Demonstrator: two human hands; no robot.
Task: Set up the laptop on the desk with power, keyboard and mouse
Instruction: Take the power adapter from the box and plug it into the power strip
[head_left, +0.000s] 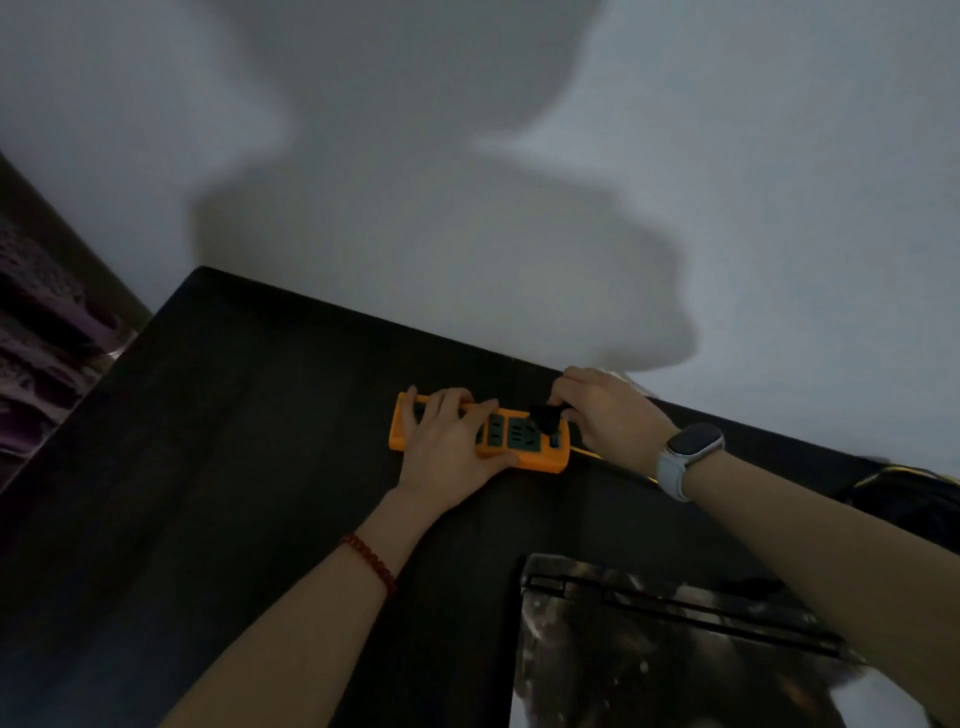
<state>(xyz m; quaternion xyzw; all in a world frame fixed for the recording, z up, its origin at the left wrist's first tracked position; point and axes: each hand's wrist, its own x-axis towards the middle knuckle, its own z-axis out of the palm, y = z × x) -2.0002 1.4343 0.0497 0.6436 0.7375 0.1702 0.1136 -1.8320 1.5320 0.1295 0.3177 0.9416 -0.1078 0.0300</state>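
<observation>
- The right hand (608, 410) pinches a black plug (545, 415) over the end socket of the strip (519, 447), apparently to seat it there.
- The left hand (452, 447) lies over the strip with its fingers curled over the far edge, pressing down, probably so the strip does not slide.
- The strip is an orange plastic bar with rounded corners and dark socket faces, lying flat near the back of the tabletop (234, 441), which is dark and matte.
- The laptop (649, 649) lies closed at the near edge, its lid mottled dark and pale.
- Keyboard and mouse are not in view.
</observation>
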